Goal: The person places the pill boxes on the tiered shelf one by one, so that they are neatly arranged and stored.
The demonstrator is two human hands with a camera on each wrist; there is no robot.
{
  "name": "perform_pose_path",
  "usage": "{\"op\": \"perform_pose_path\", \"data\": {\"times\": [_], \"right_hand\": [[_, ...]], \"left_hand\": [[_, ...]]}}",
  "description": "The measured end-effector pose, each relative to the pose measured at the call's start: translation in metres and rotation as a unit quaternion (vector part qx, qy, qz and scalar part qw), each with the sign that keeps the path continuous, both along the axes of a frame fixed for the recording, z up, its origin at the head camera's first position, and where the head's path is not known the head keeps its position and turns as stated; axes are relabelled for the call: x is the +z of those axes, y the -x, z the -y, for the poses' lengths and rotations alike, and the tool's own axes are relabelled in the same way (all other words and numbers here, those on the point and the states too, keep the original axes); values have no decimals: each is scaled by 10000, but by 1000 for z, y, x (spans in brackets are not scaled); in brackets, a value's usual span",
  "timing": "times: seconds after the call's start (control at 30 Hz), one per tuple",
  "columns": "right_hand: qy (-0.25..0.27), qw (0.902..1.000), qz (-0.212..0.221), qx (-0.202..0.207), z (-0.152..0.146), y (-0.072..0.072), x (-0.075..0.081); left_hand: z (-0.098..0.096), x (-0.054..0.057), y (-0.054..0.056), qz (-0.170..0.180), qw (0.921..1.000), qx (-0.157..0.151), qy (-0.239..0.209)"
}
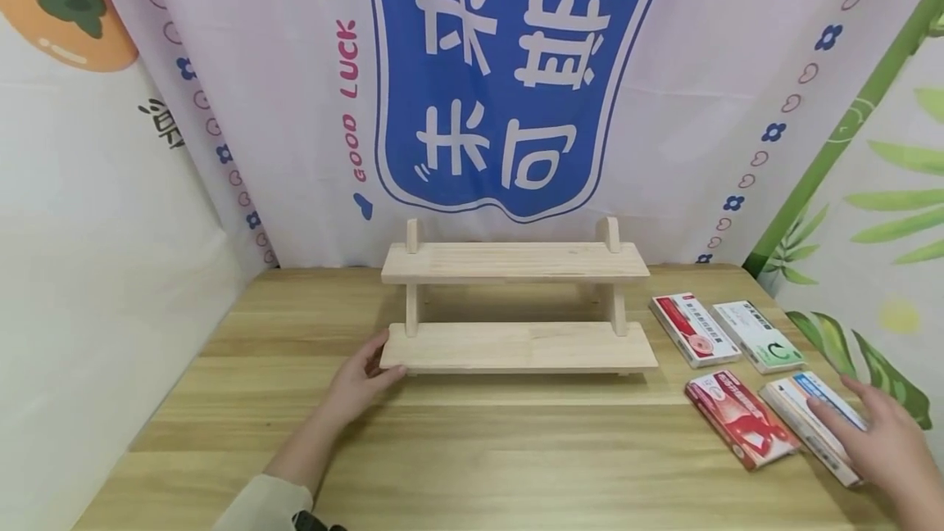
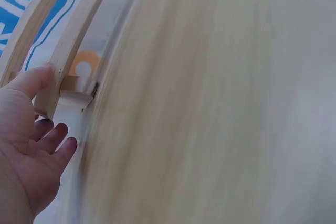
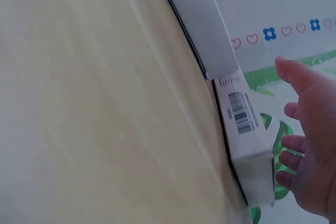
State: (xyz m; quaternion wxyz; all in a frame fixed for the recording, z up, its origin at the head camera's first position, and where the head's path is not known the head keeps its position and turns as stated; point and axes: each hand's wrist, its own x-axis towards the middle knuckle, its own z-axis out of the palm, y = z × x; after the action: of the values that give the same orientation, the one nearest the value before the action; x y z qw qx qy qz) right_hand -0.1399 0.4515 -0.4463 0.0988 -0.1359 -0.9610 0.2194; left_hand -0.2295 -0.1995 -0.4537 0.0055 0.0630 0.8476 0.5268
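Observation:
A two-tier wooden display shelf (image 1: 516, 348) stands on the table against the backdrop, both tiers bare. My left hand (image 1: 357, 388) grips the left end of its lower board, thumb at the front edge; in the left wrist view that hand (image 2: 31, 135) has its thumb on the board (image 2: 71, 40) and its fingers around the end. My right hand (image 1: 881, 437) hovers with spread fingers over a blue-and-white medicine box (image 1: 811, 424), the nearest right of several flat boxes. In the right wrist view the hand (image 3: 312, 135) is beside a white box with a barcode (image 3: 244, 121), holding nothing.
Next to the blue-and-white box lies a red medicine box (image 1: 741, 419). Behind them are a red-and-white box (image 1: 695, 330) and a green-and-white box (image 1: 760, 336). A printed cloth (image 1: 310, 211) hangs behind the wooden table (image 1: 516, 465), with more cloth at both sides.

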Motion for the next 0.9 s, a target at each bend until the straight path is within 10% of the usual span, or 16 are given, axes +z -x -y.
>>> {"op": "perform_pose_path", "data": {"times": [0.4,0.9], "right_hand": [[582,9855,1284,-942,-14,-16,-19],[698,9848,1192,-1052,-21,-30,-36]], "left_hand": [[-2,-12,0,-92,9965,191,-812],[0,-13,-2,-42,9964,159,-831]]}}
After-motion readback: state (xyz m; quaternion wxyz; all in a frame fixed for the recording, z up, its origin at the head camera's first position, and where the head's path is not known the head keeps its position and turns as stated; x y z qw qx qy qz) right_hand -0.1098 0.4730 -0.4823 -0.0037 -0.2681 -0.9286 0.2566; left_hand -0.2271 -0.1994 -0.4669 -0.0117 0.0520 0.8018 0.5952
